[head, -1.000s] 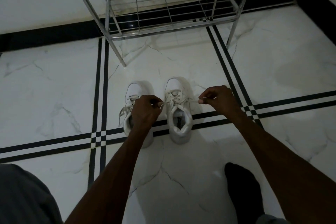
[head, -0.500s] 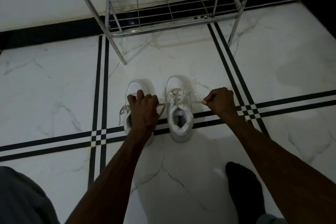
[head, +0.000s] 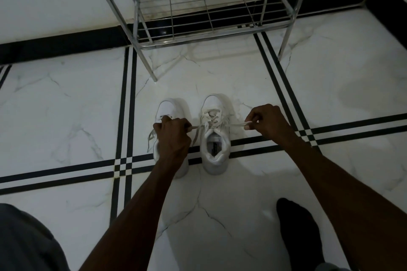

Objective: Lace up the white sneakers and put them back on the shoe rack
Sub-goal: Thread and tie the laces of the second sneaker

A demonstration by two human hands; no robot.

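White marble floor (head: 66, 116) spreads under me, crossed by paired black lines, with a black skirting band running along the wall. Chrome shoe rack (head: 211, 31) stands against that wall, its wire shelves bare (at least the two tiers I can see), its front legs planted on the tile just beyond the shoes. My two forearms reach down from the near edge, and my foot in a dark sock (head: 297, 231) rests on the floor to my right.

Both white sneakers sit side by side on the floor, toes pointing at the rack, well short of it. The left sneaker (head: 168, 110) is mostly hidden under my left hand (head: 172, 138); a loose lace trails off its outer side. The right sneaker (head: 214, 136) shows its open collar and criss-crossed lacing.

My left hand is curled into a loose fist, fingers pressed together around one end of the lace (head: 199, 126). My right hand (head: 267, 123) sits to the right of the shoe, thumb and forefinger pinching the other end. The lace runs taut between my hands, across the top of the right sneaker's tongue.
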